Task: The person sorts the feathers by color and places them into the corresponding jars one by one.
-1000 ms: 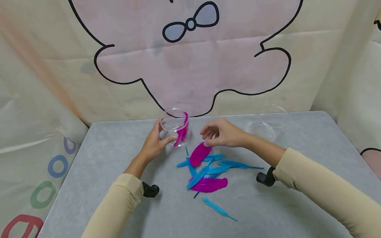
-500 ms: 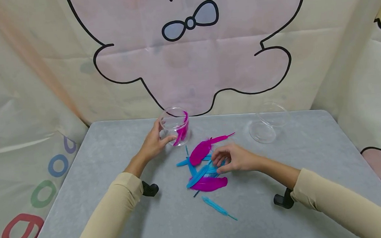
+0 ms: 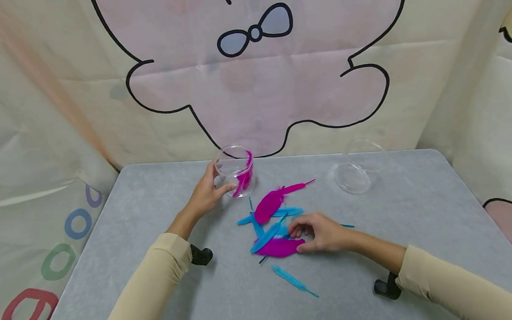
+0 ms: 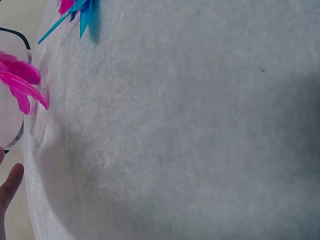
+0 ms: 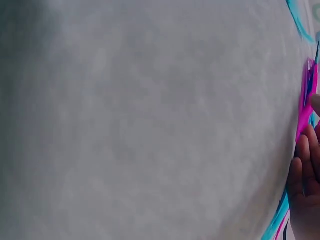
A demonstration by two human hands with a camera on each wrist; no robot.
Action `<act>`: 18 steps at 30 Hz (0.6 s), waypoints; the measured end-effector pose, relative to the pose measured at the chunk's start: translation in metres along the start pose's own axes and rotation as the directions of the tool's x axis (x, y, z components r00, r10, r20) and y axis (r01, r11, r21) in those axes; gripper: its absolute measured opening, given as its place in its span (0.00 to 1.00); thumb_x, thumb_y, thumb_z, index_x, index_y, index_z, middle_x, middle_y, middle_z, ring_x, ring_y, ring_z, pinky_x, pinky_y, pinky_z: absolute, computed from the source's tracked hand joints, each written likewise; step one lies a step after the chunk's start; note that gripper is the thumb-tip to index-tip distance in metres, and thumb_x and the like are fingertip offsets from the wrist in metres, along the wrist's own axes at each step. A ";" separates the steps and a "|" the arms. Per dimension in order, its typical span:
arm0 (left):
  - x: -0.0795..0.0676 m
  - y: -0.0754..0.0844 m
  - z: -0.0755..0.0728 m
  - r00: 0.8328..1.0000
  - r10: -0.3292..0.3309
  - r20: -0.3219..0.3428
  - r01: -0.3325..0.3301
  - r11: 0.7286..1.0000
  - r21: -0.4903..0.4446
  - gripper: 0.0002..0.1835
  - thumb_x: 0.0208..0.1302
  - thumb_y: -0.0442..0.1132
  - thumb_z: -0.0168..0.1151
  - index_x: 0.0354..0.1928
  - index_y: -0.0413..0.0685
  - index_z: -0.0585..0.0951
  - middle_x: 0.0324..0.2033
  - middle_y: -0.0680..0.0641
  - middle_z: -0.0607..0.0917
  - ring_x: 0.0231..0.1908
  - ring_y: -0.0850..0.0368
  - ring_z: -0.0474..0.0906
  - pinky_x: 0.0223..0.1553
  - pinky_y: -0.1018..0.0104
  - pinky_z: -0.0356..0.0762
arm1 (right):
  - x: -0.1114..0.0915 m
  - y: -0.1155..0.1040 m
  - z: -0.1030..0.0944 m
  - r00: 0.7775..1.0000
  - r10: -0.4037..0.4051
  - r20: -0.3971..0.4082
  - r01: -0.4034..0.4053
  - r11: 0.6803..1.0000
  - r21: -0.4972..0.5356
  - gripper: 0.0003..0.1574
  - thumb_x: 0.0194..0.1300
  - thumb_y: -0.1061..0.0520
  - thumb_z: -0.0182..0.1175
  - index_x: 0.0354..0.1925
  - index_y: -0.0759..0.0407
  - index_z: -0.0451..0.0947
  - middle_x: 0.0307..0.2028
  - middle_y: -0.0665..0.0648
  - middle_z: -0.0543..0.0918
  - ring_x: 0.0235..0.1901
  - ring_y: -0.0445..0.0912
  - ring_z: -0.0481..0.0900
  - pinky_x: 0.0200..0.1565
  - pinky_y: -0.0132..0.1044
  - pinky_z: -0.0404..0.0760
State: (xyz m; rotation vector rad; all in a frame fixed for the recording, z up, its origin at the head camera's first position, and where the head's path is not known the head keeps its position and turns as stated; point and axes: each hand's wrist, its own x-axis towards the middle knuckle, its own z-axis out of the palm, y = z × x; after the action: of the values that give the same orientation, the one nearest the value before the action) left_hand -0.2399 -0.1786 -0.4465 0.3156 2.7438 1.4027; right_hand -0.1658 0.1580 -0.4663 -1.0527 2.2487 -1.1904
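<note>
My left hand [image 3: 206,190] grips a clear plastic cup [image 3: 226,186] near the back of the table, its thumb against the near side. Inside the cup are magenta feathers [image 4: 22,85]. My right hand [image 3: 323,233] is at the right end of a magenta feather [image 3: 277,248] low in the pile. Its thumb touches that end, and a gap shows between thumb and fingers in both the head and right wrist views. Another magenta feather [image 3: 268,206] lies higher in the pile. Several blue feathers [image 3: 267,237] cross between them; some are partly hidden by my right hand.
A second clear cup [image 3: 352,178] stands at the back right of the grey table [image 3: 230,300]. One blue feather [image 3: 293,280] lies apart, nearer the front. A printed cloth [image 3: 251,91] hangs behind the table.
My right hand has left the upper magenta feather, which stays on the pile, and has moved down to the lower magenta one. The left hand and its cup have kept still.
</note>
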 end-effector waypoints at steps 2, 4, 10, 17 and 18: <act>-0.001 0.001 -0.001 1.000 -0.011 0.000 0.011 1.000 0.002 0.48 0.65 0.46 0.68 0.77 0.46 0.48 0.73 0.39 0.62 0.71 0.40 0.60 0.67 0.40 0.62 | -0.001 0.001 0.003 1.000 -0.013 -0.005 0.013 1.000 -0.016 0.21 0.56 0.59 0.74 0.48 0.60 0.82 0.41 0.51 0.86 0.42 0.46 0.82 0.48 0.38 0.81; -0.002 0.001 -0.002 1.000 -0.018 0.001 0.018 1.000 0.006 0.49 0.65 0.47 0.68 0.77 0.47 0.48 0.72 0.39 0.63 0.71 0.40 0.60 0.66 0.41 0.63 | -0.003 0.001 0.005 1.000 -0.022 -0.008 0.021 0.999 -0.026 0.20 0.57 0.60 0.74 0.48 0.59 0.82 0.42 0.50 0.86 0.43 0.45 0.81 0.49 0.38 0.81; -0.003 0.000 -0.001 1.000 -0.029 0.005 0.029 0.999 0.017 0.49 0.65 0.50 0.67 0.78 0.48 0.47 0.72 0.39 0.63 0.71 0.40 0.60 0.66 0.42 0.64 | -0.006 0.001 0.009 0.999 -0.031 -0.029 0.030 0.999 -0.030 0.19 0.58 0.61 0.73 0.48 0.58 0.82 0.42 0.50 0.85 0.43 0.46 0.81 0.49 0.39 0.81; -0.003 0.001 -0.001 0.999 -0.037 0.007 0.037 0.999 0.015 0.49 0.66 0.50 0.67 0.78 0.48 0.46 0.73 0.40 0.62 0.72 0.42 0.59 0.68 0.43 0.62 | -0.005 0.002 0.010 0.998 -0.045 -0.041 0.043 0.997 -0.058 0.15 0.59 0.64 0.70 0.45 0.55 0.82 0.40 0.47 0.84 0.41 0.44 0.80 0.47 0.37 0.81; -0.003 0.001 -0.001 0.999 -0.036 0.007 0.036 0.999 0.015 0.49 0.66 0.50 0.67 0.78 0.48 0.46 0.73 0.40 0.62 0.72 0.43 0.58 0.68 0.43 0.61 | -0.005 0.002 0.009 0.998 -0.040 -0.039 0.038 0.997 -0.063 0.14 0.60 0.64 0.70 0.45 0.55 0.82 0.40 0.47 0.84 0.41 0.43 0.80 0.47 0.36 0.81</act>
State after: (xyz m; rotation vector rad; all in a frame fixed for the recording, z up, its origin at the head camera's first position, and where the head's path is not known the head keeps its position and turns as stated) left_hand -0.2366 -0.1790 -0.4454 0.2698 2.7409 1.3713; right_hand -0.1580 0.1576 -0.4736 -1.1104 2.3192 -1.1746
